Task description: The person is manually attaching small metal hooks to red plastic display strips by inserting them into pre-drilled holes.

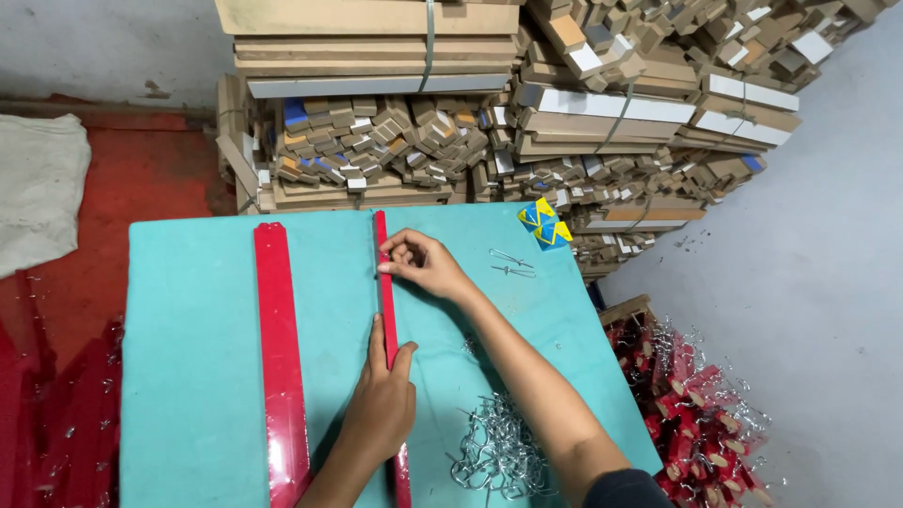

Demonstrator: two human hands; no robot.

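Observation:
A narrow red strip (pixel 384 282) lies lengthwise on the teal table top (pixel 198 357). My left hand (pixel 381 404) presses flat on its near half, fingers together. My right hand (pixel 423 263) pinches the strip's right edge near its far end. A wider glossy red strip (pixel 279 348) lies parallel to it on the left, untouched. A heap of silver wire hooks (pixel 499 452) sits by my right forearm, and two loose wire hooks (pixel 511 263) lie just right of my right hand.
A small blue and yellow folded packet (pixel 546 224) rests at the table's far right corner. Bundled wooden pieces (pixel 489 122) are stacked behind the table. Red wrapped items with hooks (pixel 696 414) pile on the floor at right. A grey sack (pixel 38 188) lies far left.

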